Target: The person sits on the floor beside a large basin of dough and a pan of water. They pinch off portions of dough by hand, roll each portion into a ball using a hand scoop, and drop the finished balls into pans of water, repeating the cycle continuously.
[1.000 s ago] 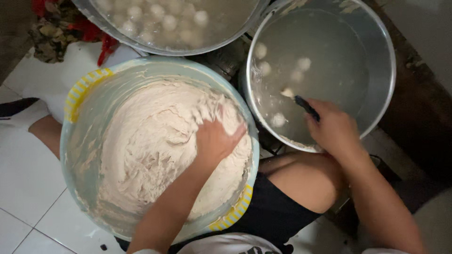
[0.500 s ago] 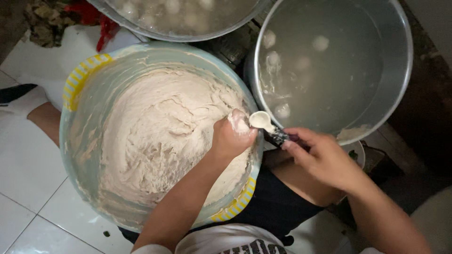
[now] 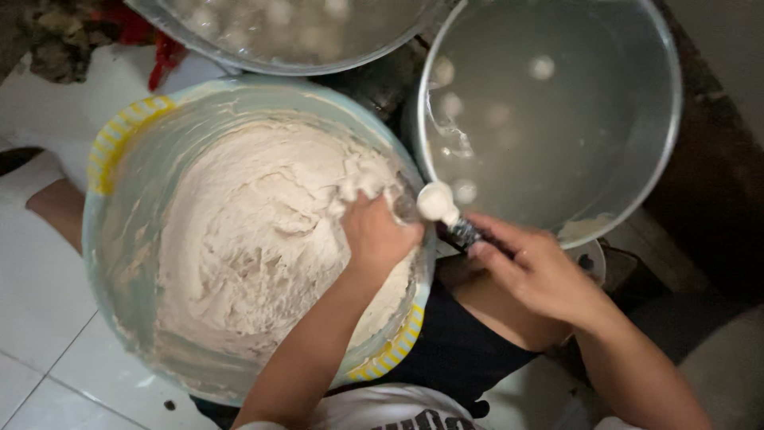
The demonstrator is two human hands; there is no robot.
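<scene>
Left hand (image 3: 374,239) is sunk into the pale dough (image 3: 263,239) at the right side of the big light-blue basin (image 3: 127,239), fingers curled shut around a squeeze of the paste, with a wad of it pushed up near the rim. Right hand (image 3: 541,275) is closed on the dark handle of a small spoon (image 3: 439,203), whose bowl sits loaded with a white lump just beside the left fist, over the gap between the basin and the metal pot (image 3: 660,159).

That pot holds cloudy water with several white balls (image 3: 450,103) floating in it, mostly toward its left wall. A second metal pot (image 3: 294,32) at the top edge carries more of them.

By my reading, the portioning step is in hand: a ball has been scooped off the squeezed dough. What follows would call for swinging the spoon right, over the pot's rim, and tipping the lump off low so the water doesn't splash, while the fist presses up a fresh bulge.
</scene>
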